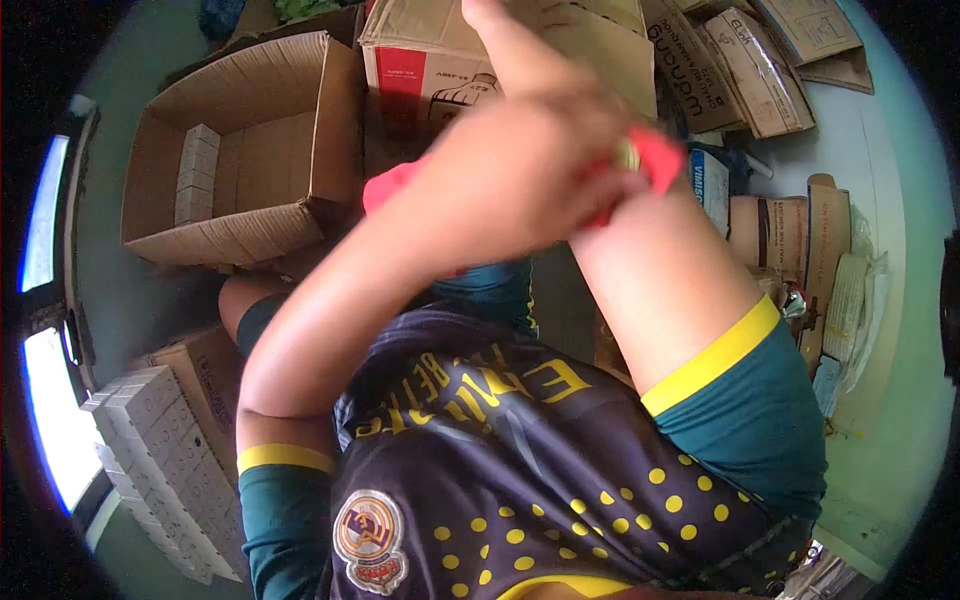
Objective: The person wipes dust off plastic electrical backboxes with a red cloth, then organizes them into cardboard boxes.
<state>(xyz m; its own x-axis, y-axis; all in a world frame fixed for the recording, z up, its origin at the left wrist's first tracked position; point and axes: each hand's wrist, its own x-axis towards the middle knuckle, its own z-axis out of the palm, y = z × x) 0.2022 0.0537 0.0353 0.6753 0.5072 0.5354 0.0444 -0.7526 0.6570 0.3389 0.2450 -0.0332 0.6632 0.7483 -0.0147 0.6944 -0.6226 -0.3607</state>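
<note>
My left hand (560,150) reaches across my body, fingers closed on a red cloth (660,160) that it presses against my right forearm. A small yellow-green patch shows at the cloth's fold. More red fabric (392,186) shows behind my left forearm. My right arm extends upward beneath the left hand. Part of my right hand (500,35) appears at the top edge, apparently stretched out with nothing visible in it; the rest is cut off or hidden. Both hands are blurred by motion.
An open cardboard box (250,150) at upper left contains small white boxes (197,175). Close by stands a larger carton (400,80). Stacked white boxes (165,460) lie at lower left. Flattened cardboard (755,75) and cartons (770,235) line the right side.
</note>
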